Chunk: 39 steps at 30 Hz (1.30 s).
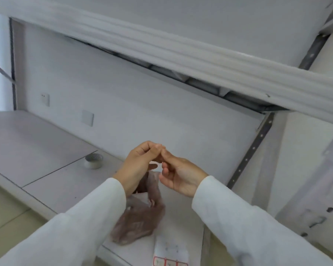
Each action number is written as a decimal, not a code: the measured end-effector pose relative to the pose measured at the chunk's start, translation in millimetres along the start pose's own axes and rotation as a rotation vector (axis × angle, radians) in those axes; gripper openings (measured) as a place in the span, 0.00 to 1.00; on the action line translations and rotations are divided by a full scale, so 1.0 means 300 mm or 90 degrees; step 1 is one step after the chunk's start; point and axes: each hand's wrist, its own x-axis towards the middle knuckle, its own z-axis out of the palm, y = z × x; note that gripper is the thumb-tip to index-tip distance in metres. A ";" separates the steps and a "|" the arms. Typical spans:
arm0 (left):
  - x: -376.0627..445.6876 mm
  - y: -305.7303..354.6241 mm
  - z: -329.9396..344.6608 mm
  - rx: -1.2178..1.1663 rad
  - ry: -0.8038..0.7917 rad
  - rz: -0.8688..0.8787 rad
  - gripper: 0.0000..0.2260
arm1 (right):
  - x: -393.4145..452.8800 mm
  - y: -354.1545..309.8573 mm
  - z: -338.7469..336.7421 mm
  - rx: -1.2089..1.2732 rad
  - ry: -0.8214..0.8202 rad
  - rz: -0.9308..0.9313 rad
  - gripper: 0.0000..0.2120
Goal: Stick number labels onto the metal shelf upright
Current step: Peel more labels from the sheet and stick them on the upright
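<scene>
My left hand (pixel 140 164) and my right hand (pixel 178 174) meet above the shelf board, fingertips pinched together at the top. Whatever they pinch is too small and blurred to make out. A sheet of red-bordered number labels (pixel 170 254) lies on the shelf board at the bottom of the view. A grey perforated metal shelf upright (pixel 252 150) runs diagonally at the right, behind my right hand. A second pale upright with slots (pixel 319 214) stands close at the far right.
A brownish crumpled plastic bag (pixel 140 219) lies on the shelf board (pixel 46 150) under my wrists. A small round metal tin (pixel 93 160) sits to the left. The upper shelf (pixel 181 52) hangs overhead. The white wall behind carries sockets (pixel 45 98).
</scene>
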 end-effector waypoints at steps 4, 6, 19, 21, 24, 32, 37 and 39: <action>0.033 -0.060 -0.005 -0.015 0.024 -0.042 0.11 | 0.039 0.048 -0.006 -0.027 0.003 0.008 0.16; 0.051 -0.100 -0.019 0.071 0.051 -0.056 0.14 | 0.054 0.067 -0.015 -0.053 0.042 0.014 0.14; 0.087 -0.181 -0.109 0.579 0.144 -0.150 0.14 | -0.052 -0.007 -0.079 -0.251 0.168 -0.049 0.05; 0.079 -0.101 -0.043 0.552 0.178 -0.070 0.08 | -0.121 -0.058 -0.104 -0.299 0.191 -0.095 0.04; 0.049 0.018 0.107 0.590 0.164 0.036 0.18 | -0.265 -0.145 -0.136 -0.356 0.207 -0.171 0.06; -0.139 0.382 0.621 0.421 0.039 0.582 0.07 | -0.723 -0.336 -0.285 -0.402 0.336 -0.497 0.09; -0.133 0.500 0.809 0.514 0.059 0.728 0.05 | -0.852 -0.340 -0.455 -0.302 0.551 -0.645 0.06; -0.115 0.507 0.844 0.603 0.061 0.764 0.05 | -0.858 -0.345 -0.501 -0.278 0.577 -0.624 0.06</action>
